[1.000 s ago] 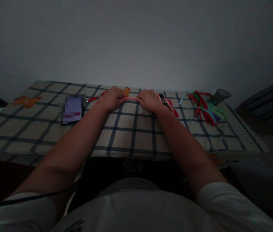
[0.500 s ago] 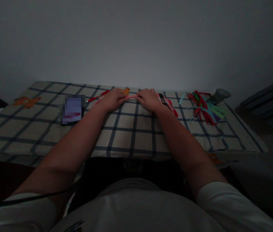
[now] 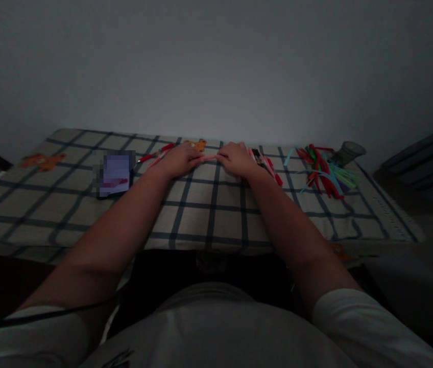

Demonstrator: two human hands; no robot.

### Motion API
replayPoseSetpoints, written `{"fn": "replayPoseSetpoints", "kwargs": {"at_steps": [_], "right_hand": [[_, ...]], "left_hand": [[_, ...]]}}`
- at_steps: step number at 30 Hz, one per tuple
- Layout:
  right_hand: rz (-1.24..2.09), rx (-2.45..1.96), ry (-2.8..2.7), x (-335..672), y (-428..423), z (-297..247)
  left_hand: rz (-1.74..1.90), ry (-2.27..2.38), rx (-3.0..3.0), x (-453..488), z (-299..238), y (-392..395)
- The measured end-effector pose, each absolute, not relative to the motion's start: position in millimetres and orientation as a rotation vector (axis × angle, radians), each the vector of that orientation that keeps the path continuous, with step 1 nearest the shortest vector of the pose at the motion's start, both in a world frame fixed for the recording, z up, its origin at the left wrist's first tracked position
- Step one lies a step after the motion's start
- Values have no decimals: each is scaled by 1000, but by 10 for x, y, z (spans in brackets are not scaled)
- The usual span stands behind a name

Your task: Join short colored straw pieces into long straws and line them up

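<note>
A pink pipe cleaner stretches between my two hands, just above or on the checked tablecloth. My left hand pinches one end of it, and its fingers are closed. At the other end, my right hand grips it between thumb and fingers. Beside my left hand lie a red pen-like tool and a pink strip partly hidden by the wrist. Just past my right wrist is a group of red, pink and black items, partly covered by the hand.
On the right lies a loose pile of red, green and blue pipe cleaners, with a glass behind it. A phone or tablet, its screen blurred, rests on the left of the checked tablecloth. A wall rises behind the table.
The pink pipe cleaner between my hands has dropped slightly and looks straighter. My hands have shifted only a little; everything else stays put.
</note>
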State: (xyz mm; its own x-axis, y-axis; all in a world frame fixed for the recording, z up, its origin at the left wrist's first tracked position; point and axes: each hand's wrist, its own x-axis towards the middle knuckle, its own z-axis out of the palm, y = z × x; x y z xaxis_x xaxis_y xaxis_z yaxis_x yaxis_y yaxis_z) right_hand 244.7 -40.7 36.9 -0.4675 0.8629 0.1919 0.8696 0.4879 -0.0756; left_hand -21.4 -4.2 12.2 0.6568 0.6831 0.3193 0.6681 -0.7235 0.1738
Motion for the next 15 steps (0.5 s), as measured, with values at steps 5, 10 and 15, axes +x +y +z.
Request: {"fn": "replayPoseSetpoints", "kwargs": {"at_steps": [5, 10, 15], "right_hand": [[-10, -1490, -2560, 2411, -417, 368], [-23, -1458, -2546, 2374, -394, 324], [-23, -1469, -2547, 2374, -397, 325]], "left_hand": [[562, 1243, 2772, -234, 100, -7], [666, 1274, 2730, -228, 117, -15], [734, 1340, 2710, -224, 101, -33]]}}
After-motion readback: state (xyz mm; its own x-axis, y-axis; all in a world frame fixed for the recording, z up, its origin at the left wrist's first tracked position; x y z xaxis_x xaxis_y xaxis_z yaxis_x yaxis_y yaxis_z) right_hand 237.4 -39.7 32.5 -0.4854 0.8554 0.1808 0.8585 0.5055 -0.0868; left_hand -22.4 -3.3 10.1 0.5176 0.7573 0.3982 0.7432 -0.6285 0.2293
